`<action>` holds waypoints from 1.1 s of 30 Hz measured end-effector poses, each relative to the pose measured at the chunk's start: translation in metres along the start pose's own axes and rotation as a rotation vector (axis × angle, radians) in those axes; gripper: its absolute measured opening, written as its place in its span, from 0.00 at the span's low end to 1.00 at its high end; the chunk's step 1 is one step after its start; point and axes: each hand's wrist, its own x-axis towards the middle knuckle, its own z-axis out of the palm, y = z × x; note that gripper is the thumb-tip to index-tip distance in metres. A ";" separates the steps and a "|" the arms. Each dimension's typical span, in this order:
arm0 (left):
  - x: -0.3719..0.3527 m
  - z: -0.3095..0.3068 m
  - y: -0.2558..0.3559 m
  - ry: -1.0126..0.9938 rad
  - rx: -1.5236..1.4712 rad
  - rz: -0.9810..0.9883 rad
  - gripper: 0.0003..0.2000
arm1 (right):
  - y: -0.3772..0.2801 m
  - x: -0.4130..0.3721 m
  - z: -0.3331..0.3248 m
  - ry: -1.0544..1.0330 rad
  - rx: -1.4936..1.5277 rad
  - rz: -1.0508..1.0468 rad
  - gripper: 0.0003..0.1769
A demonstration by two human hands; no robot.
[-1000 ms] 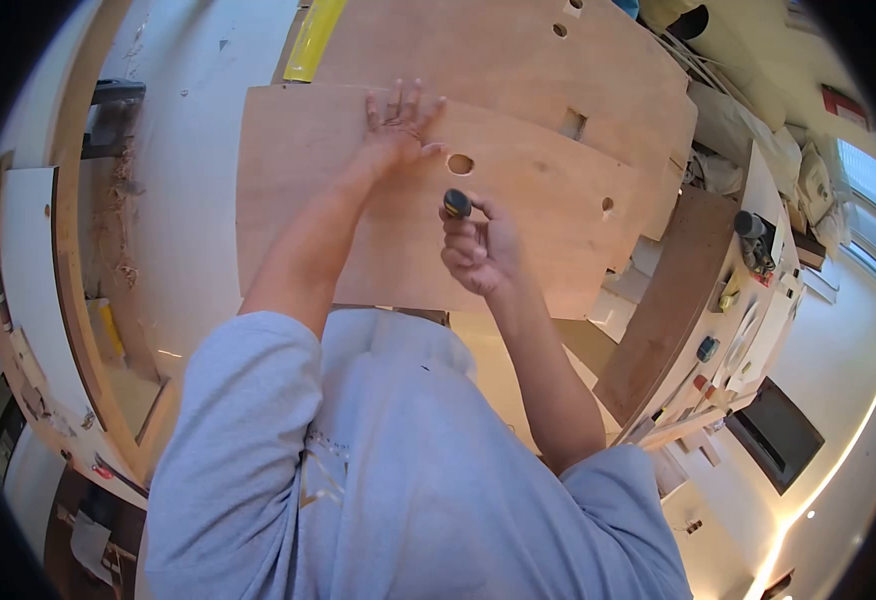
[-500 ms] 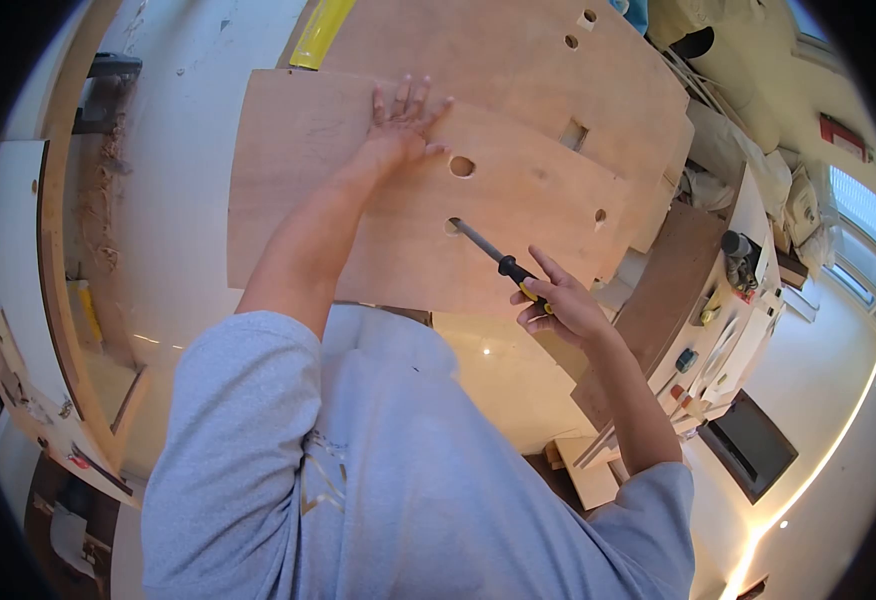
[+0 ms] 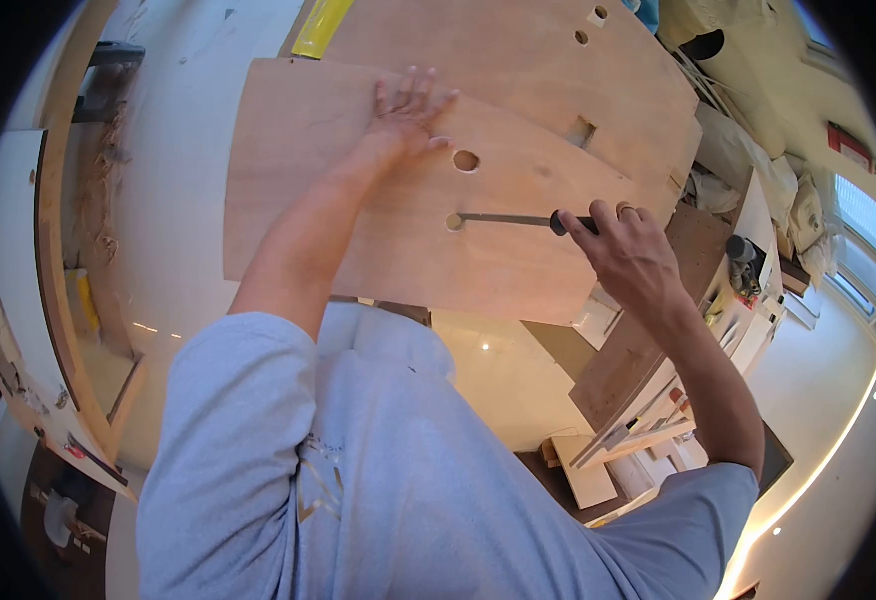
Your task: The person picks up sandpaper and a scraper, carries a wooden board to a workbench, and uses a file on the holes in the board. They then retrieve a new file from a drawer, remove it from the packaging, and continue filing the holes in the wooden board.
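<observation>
Plywood panel [image 3: 308, 190]: left hand [image 3: 408, 115] flat near far edge; right hand [image 3: 628, 255] grips screwdriver [image 3: 508, 219].

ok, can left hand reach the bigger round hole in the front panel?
Probably yes: left hand lies flat on the front panel right beside the hole, nothing between; the screwdriver sits lower.

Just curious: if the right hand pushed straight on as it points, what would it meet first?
Probably the plywood panel: the screwdriver in the right hand has its tip at the small hole; depth unclear.
</observation>
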 end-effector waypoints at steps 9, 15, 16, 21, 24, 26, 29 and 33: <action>0.002 -0.008 0.001 -0.085 0.019 -0.017 0.41 | -0.045 0.056 0.098 0.072 0.034 -0.088 0.12; 0.005 0.007 -0.002 0.027 0.010 0.016 0.42 | -0.007 0.012 0.041 -0.101 0.028 0.002 0.12; 0.005 0.004 0.000 -0.004 0.017 0.009 0.42 | -0.009 0.013 0.064 -0.158 0.114 0.059 0.12; 0.001 -0.007 0.003 -0.058 0.027 -0.021 0.42 | -0.075 0.025 0.106 -0.476 0.717 0.353 0.15; 0.005 -0.008 0.003 -0.090 0.031 -0.021 0.42 | -0.075 0.011 0.093 -0.593 1.182 0.492 0.16; 0.005 -0.007 0.003 -0.071 0.042 -0.013 0.42 | -0.060 -0.008 0.060 -0.858 1.824 0.722 0.16; 0.004 -0.005 0.003 -0.070 0.048 -0.014 0.43 | -0.084 -0.022 0.055 -0.709 2.817 0.923 0.13; 0.002 -0.008 0.001 -0.068 -0.007 -0.004 0.43 | -0.117 0.018 0.038 -0.076 3.503 0.908 0.14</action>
